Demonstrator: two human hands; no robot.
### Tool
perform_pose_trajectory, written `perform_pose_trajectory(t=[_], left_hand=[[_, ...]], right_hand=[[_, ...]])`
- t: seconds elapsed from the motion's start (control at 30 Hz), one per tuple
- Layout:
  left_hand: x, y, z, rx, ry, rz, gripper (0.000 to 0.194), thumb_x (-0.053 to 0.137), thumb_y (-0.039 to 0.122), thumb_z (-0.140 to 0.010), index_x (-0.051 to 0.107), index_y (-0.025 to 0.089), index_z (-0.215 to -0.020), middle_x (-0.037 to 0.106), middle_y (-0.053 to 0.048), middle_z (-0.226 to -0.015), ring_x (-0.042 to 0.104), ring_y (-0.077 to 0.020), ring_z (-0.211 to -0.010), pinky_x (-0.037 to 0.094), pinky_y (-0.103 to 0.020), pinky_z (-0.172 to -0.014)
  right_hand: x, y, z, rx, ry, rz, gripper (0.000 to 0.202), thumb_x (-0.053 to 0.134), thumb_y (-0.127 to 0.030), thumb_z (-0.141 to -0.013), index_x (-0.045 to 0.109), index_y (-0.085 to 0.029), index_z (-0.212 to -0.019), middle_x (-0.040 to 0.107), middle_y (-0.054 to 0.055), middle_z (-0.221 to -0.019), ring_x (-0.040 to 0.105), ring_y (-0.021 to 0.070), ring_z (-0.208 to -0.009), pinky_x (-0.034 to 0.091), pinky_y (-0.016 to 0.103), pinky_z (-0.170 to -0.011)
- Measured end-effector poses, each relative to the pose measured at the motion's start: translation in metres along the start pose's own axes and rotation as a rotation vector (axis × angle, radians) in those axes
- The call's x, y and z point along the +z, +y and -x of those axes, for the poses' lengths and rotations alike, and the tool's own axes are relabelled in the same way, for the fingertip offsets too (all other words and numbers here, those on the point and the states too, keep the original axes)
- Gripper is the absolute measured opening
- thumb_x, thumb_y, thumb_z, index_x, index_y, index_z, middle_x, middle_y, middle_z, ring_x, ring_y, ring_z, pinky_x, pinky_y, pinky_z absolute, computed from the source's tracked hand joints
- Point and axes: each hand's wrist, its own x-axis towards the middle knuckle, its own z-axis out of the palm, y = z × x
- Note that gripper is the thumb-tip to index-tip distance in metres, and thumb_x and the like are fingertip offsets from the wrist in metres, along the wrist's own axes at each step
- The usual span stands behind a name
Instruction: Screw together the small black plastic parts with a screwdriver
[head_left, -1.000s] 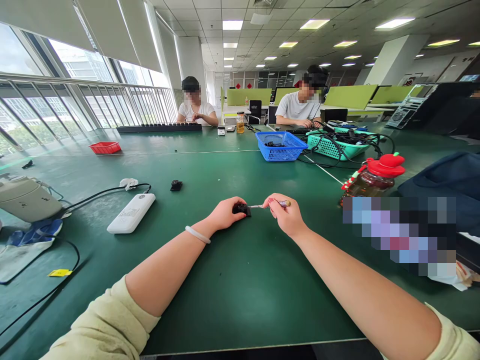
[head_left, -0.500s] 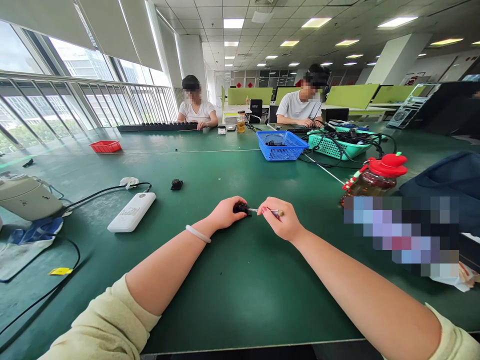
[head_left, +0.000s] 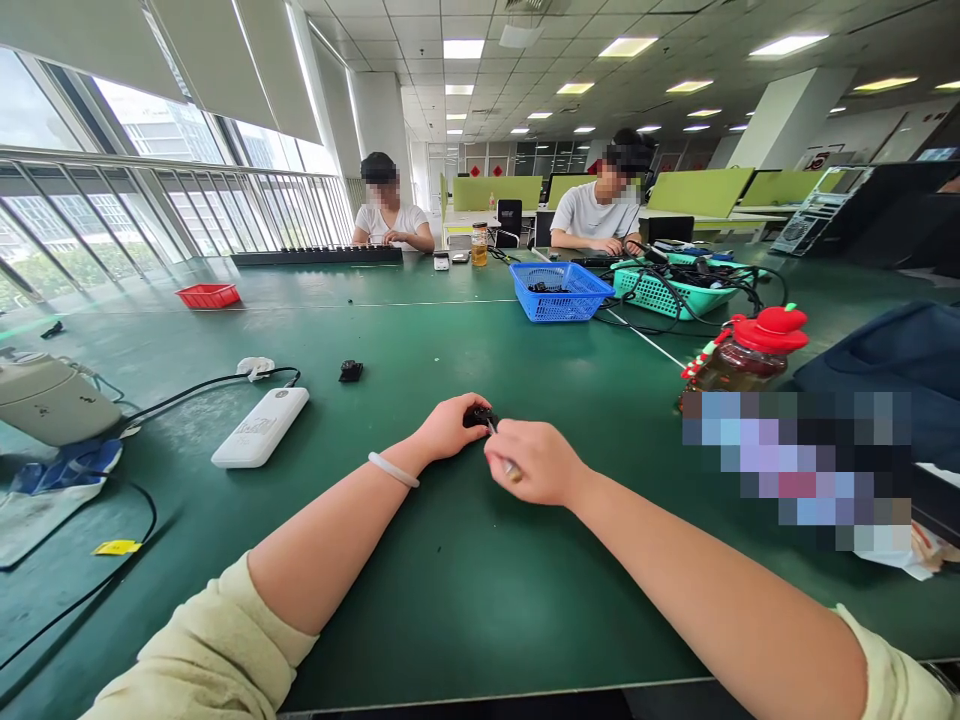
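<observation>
On the green table (head_left: 480, 580), my left hand (head_left: 451, 426) is closed round a small black part (head_left: 481, 415), most of which its fingers hide. My right hand (head_left: 534, 462) grips a thin tool with a metal shaft and a wooden-looking handle end (head_left: 512, 471). The tool's tip meets the black part or lies very close to it; exact contact is too small to tell. A second small black piece (head_left: 351, 371) rests on the table, beyond my left hand.
At the left are a white power bank (head_left: 261, 428) with a cable and a beige container (head_left: 52, 398). Farther off stand a red tray (head_left: 208, 296), a blue basket (head_left: 561, 293) and a green basket (head_left: 667, 290). A red-lidded jar (head_left: 750, 350) is right. Two people sit opposite.
My right hand has moved a little left and toward me, and the tool has swung from nearly level to pointing away from me. My left hand stays on the black part.
</observation>
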Motion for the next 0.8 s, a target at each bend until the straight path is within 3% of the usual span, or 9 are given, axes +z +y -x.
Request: perform_pose_trajectory(t=[0.07, 0.13, 0.23, 0.37, 0.8], left_hand=[[0.0, -0.001, 0.0, 0.0, -0.008, 0.003, 0.032, 0.068, 0.023, -0.075, 0.064, 0.021, -0.107, 0.071, -0.004, -0.106, 0.065, -0.0205, -0.097, 0.051, -0.036, -0.092], [0.0, -0.001, -0.001, -0.007, -0.012, -0.004, 0.033, 0.069, 0.025, -0.076, 0.064, 0.021, -0.108, 0.071, -0.004, -0.105, 0.066, -0.0209, -0.096, 0.052, -0.037, -0.091], [0.0, -0.001, 0.0, -0.02, -0.012, -0.016, 0.033, 0.069, 0.026, -0.076, 0.063, 0.021, -0.109, 0.071, -0.004, -0.104, 0.066, -0.0208, -0.094, 0.052, -0.036, -0.09], [-0.001, 0.001, 0.001, -0.018, -0.017, -0.008, 0.031, 0.068, 0.027, -0.077, 0.064, 0.022, -0.107, 0.071, -0.003, -0.104, 0.066, -0.0204, -0.094, 0.052, -0.035, -0.089], [0.0, -0.001, 0.0, 0.007, -0.016, 0.001, 0.03, 0.068, 0.027, -0.077, 0.064, 0.022, -0.105, 0.071, -0.004, -0.104, 0.066, -0.0206, -0.095, 0.052, -0.037, -0.092]], right_hand=[[-0.009, 0.009, 0.0, 0.288, 0.165, -0.221, 0.026, 0.043, -0.025, -0.09, 0.061, -0.02, -0.073, 0.059, 0.002, -0.07, 0.051, 0.0136, -0.061, 0.037, 0.027, -0.06], [-0.016, 0.02, 0.001, 0.537, 0.248, -0.436, 0.031, 0.041, -0.031, -0.092, 0.059, -0.02, -0.069, 0.048, -0.002, -0.055, 0.045, 0.013, -0.052, 0.034, 0.027, -0.055], [-0.019, 0.031, 0.003, 0.686, 0.269, -0.67, 0.031, 0.042, -0.036, -0.088, 0.058, -0.021, -0.067, 0.039, -0.005, -0.045, 0.038, 0.0123, -0.045, 0.029, 0.027, -0.049], [-0.017, 0.028, 0.002, 0.666, 0.251, -0.724, 0.029, 0.044, -0.037, -0.086, 0.058, -0.02, -0.066, 0.041, -0.004, -0.045, 0.038, 0.0122, -0.046, 0.029, 0.027, -0.05], [-0.02, 0.014, -0.002, 0.388, 0.162, -0.425, 0.028, 0.044, -0.028, -0.09, 0.06, -0.02, -0.068, 0.051, -0.001, -0.063, 0.047, 0.0143, -0.059, 0.037, 0.029, -0.061]])
